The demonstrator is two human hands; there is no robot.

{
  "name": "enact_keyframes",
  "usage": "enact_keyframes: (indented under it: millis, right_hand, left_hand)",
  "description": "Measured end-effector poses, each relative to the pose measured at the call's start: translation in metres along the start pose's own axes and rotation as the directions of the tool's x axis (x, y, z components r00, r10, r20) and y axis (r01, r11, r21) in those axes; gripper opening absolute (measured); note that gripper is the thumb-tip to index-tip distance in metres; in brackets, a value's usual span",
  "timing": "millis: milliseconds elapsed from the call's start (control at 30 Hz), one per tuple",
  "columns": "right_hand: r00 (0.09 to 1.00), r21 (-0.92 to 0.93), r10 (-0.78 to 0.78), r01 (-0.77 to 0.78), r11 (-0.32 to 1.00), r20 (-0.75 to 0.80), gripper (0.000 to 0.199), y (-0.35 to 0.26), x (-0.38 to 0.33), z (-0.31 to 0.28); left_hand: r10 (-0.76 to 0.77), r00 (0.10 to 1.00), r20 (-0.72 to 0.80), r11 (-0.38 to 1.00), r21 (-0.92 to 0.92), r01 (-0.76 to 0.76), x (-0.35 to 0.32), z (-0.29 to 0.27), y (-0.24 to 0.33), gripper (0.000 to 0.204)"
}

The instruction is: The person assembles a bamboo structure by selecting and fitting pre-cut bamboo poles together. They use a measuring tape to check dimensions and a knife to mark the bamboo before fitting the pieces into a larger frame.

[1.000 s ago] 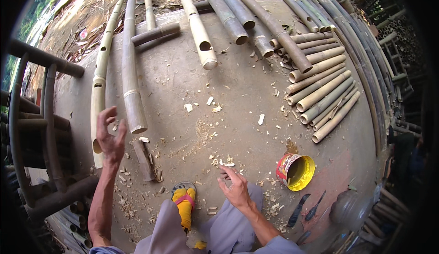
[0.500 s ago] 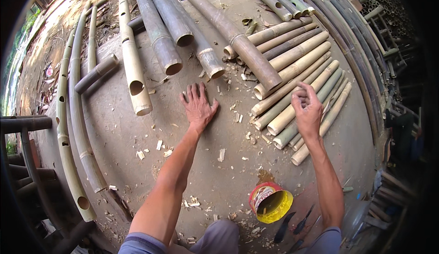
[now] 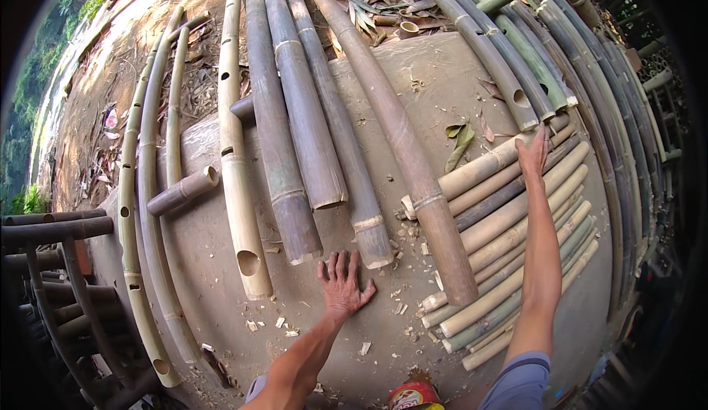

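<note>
Your right hand (image 3: 532, 156) is reaching onto the short bamboo poles (image 3: 509, 240).
Its fingers are lying nearly flat on the top pole, gripping nothing; your left hand (image 3: 342, 285) is pressing spread-open on the concrete slab (image 3: 221, 314).

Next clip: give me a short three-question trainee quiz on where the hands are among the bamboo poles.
1. True or false: the left hand lies flat on the concrete slab, fingers spread, gripping nothing.
2. What does the right hand rest on?
A. the red and yellow can
B. the stack of short pale bamboo poles
C. the dark frame at the left edge
3. Fill in: the left hand's fingertips lie just short of the cut ends of the thick ____ poles.

Key
1. True
2. B
3. grey-brown
</note>
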State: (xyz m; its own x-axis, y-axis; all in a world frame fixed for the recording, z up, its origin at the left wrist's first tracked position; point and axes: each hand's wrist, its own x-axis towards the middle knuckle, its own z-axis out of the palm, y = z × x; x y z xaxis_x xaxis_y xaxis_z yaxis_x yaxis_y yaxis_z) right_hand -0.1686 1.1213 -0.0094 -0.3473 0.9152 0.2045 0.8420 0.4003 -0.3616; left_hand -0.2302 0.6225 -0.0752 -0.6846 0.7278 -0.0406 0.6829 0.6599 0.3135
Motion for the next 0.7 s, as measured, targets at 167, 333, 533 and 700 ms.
enact_keyframes:
  millis: [167,333,533,700]
  right_hand:
    - [0.994,-0.121,0.085,-0.076,0.99,0.074,0.104,0.015,0.045,0.017]
    - [0.986,-0.224,0.093,-0.059,0.973,0.141,0.079,-0.003,0.068,0.015]
    - [0.977,0.078,-0.007,-0.01,0.997,0.215,0.073,-0.04,0.035,0.037]
    - [0.907,0.058,-0.158,0.147,0.987,0.389,0.068,-0.105,-0.015,0.037]
  left_hand:
    - [0.046,0.999,-0.022,0.999,-0.014,-0.047,0.003,-0.001,0.002,0.074]
    - [0.027,1.0,-0.005,1.0,-0.009,-0.027,0.002,0.0,0.002,0.073]
    - [0.024,1.0,-0.005,0.999,-0.024,-0.024,0.001,-0.003,0.002,0.073]
    - [0.023,1.0,0.005,0.998,-0.064,-0.023,0.003,-0.006,0.003,0.074]
